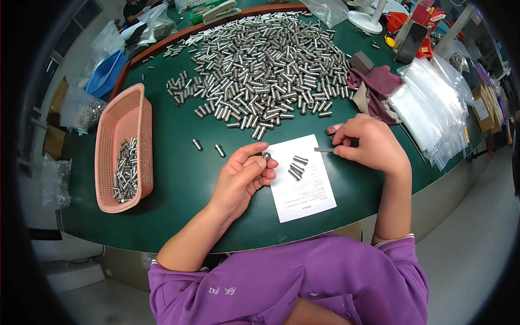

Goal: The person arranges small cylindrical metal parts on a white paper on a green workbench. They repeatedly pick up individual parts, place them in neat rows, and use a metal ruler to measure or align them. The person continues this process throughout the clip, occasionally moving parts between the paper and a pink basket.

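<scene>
Between the thumb and fingers of my left hand (242, 174) is a small metal pin (267, 156), its round end turned up. My right hand (374, 142) pinches a thin flat grey file-like strip (324, 149), which points left over a printed white sheet (306, 200). Several metal pins (297, 167) lie in a small group on that sheet, between my two hands. Two more loose pins (219, 150) rest on the green table to the left of my left hand. Beyond both hands spreads a large heap of shiny metal pins (265, 70).
On the left stands a pink plastic basket (103, 162) with pins in it. A maroon cloth (379, 89), a dark grey block (361, 62), clear plastic bags (430, 103) and a phone (411, 43) are at the right. A raised wooden edge (127, 67) borders the green table (179, 211).
</scene>
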